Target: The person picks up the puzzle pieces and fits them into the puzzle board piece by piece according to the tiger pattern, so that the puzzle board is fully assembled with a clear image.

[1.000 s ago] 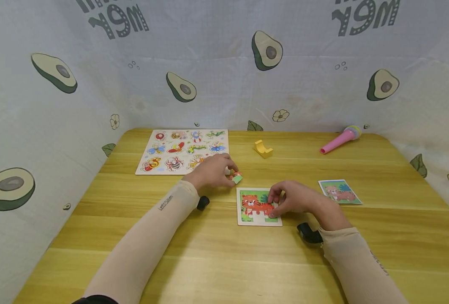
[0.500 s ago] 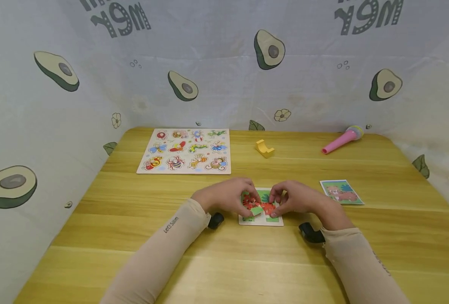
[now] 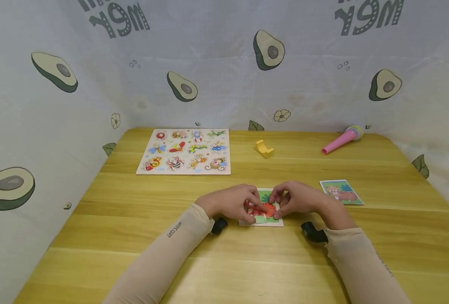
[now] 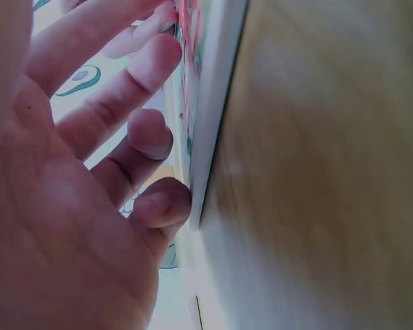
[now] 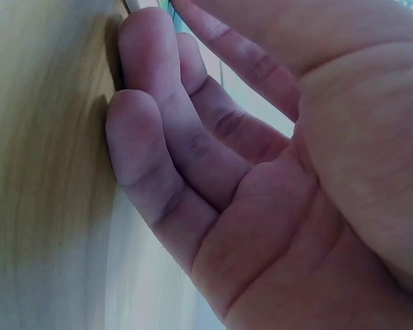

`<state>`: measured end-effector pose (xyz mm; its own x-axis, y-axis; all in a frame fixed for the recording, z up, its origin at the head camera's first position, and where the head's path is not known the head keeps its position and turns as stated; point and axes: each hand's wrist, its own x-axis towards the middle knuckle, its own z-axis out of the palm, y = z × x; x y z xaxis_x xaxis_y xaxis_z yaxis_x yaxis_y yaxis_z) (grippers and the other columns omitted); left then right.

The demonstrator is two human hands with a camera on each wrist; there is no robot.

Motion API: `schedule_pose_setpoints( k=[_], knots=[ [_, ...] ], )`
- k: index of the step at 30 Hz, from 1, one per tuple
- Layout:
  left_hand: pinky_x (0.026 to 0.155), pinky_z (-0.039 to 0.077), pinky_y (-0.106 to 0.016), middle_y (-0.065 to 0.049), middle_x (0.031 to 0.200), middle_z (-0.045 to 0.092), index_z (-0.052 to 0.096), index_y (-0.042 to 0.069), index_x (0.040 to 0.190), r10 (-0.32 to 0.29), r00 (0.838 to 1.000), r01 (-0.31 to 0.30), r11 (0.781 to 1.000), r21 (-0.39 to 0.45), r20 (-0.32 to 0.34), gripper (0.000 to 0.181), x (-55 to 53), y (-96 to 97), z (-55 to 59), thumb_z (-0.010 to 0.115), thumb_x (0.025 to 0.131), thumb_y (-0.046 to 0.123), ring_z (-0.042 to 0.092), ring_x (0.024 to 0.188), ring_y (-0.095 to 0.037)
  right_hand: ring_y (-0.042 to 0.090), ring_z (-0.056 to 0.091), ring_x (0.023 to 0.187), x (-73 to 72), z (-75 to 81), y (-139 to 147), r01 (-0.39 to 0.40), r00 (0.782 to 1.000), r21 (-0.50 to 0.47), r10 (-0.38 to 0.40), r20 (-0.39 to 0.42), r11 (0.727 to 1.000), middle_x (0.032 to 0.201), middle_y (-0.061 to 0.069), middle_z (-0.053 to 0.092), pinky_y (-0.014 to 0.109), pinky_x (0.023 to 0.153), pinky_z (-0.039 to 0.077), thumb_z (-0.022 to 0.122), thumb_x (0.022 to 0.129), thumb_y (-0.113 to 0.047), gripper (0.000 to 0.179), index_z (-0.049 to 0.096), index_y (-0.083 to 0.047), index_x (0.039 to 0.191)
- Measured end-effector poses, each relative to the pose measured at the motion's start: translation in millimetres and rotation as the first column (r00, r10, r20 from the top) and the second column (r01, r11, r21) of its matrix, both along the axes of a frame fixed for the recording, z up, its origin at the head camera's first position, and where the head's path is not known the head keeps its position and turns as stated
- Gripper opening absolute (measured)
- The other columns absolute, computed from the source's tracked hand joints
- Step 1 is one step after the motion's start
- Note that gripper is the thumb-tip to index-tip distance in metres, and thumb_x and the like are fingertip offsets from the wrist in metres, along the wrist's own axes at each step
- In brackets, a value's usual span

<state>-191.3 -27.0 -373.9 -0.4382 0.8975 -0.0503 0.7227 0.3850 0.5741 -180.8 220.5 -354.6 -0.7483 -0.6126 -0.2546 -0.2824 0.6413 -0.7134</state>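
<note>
In the head view, a small square tiger jigsaw puzzle (image 3: 265,194) lies in its white-rimmed board (image 3: 252,224) on the wooden table. My left hand (image 3: 232,203) holds a puzzle piece (image 3: 261,219), with green along its bottom, at the lower middle of the picture. Thumb and index finger are on that piece, and the hand covers the puzzle's left part. My right hand (image 3: 299,199) grips the board's right side with thumb and fingers. The left wrist view shows the board's edge (image 4: 217,103) beside bent fingertips. In the right wrist view, the outer fingers (image 5: 138,137) rest against the table.
A pegged insect puzzle board (image 3: 184,171) lies at the back left. Behind the hands stands a yellow curved block (image 3: 264,149). A pink toy microphone (image 3: 340,141) lies at the back right, and a bear picture card (image 3: 342,192) is right of my right hand.
My left hand has brought the puzzle piece from beside the insect board to the tiger puzzle and lowered it into the gap. The right hand has stayed at the puzzle's right side.
</note>
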Motion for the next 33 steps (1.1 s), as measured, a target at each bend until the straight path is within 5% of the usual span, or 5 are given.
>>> schedule_pose_setpoints(
  k=[6,22,29,33],
  knots=[
    [0.079,0.045,-0.018,0.008,0.105,0.058,0.076,0.020,0.121,0.030,0.999,-0.031,0.999,0.025,0.035,0.032,2.4,-1.3,2.5,0.077,0.089,0.024,0.052,0.094,-0.008,0.018,0.056,0.072,1.2,-0.5,-2.0,0.003,1.000,0.014,-0.003,-0.006,1.000,0.087,0.003,0.060,0.030,0.066,0.048,0.089,0.078,-0.020,0.030,0.070,-0.008,0.099],
    [0.077,0.040,-0.019,0.008,0.101,0.058,0.078,0.018,0.114,0.008,0.991,-0.012,1.000,-0.026,-0.134,0.025,15.8,-1.5,-0.4,0.076,0.091,0.028,0.051,0.087,-0.008,0.017,0.055,0.068,11.3,-6.6,-7.9,0.033,0.998,-0.023,-0.032,0.046,0.999,0.086,0.005,0.058,0.028,0.065,0.048,0.089,0.078,-0.019,0.032,0.070,-0.007,0.100],
    [0.076,0.040,-0.020,0.010,0.099,0.057,0.079,0.023,0.108,0.034,0.974,-0.045,0.998,-0.044,-0.224,0.027,22.2,0.4,1.2,0.078,0.088,0.042,0.050,0.086,-0.006,0.016,0.054,0.068,13.4,-4.8,-9.3,0.046,0.998,-0.006,-0.045,0.045,0.999,0.086,0.005,0.057,0.029,0.064,0.048,0.089,0.078,-0.018,0.031,0.069,-0.007,0.100],
    [0.072,0.040,-0.019,0.011,0.095,0.058,0.080,0.024,0.105,0.091,0.980,-0.101,0.994,-0.048,-0.176,0.026,26.5,3.0,2.0,0.081,0.086,0.041,0.049,0.084,-0.005,0.016,0.054,0.067,15.2,-4.6,-8.9,0.049,0.998,-0.002,-0.048,0.051,0.999,0.086,0.005,0.057,0.029,0.064,0.047,0.089,0.078,-0.017,0.031,0.069,-0.007,0.099]
  ],
)
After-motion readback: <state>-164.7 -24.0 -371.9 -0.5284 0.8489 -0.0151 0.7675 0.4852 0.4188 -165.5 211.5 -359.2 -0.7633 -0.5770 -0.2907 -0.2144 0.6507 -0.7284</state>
